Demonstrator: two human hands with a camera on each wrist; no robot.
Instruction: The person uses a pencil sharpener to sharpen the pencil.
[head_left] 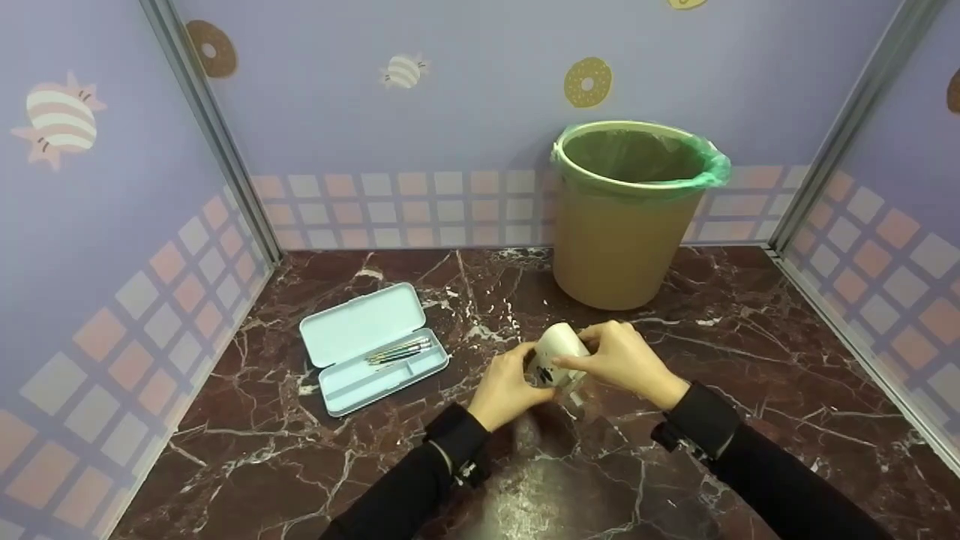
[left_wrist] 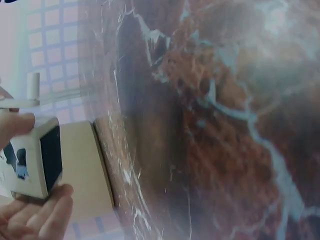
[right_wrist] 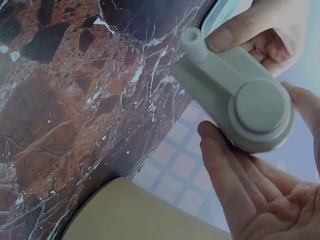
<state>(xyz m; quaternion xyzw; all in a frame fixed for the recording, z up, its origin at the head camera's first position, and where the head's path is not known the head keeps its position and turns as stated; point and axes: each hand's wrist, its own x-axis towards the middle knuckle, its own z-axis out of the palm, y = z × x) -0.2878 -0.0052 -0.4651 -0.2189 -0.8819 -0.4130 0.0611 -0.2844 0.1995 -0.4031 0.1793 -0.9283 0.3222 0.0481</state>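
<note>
A small white hand-crank pencil sharpener [head_left: 561,345] with dark printed figures is held tilted between both hands over the table. My left hand [head_left: 504,386] grips its lower left side, thumb on the near face. From the other side my right hand [head_left: 626,364] holds it with thumb and fingers spread around the body. The right wrist view shows its crank arm with a round hub and a small hollow knob [right_wrist: 194,44], close to the left thumb. A dark panel on one end of the sharpener [left_wrist: 31,160] appears in the left wrist view.
An open light-blue pencil case [head_left: 364,322] lies on the left of the marble table, with several pencils [head_left: 401,351] inside. A beige waste bin [head_left: 622,240] with a green liner stands at the back right. Patterned partition walls [head_left: 405,135] enclose the table.
</note>
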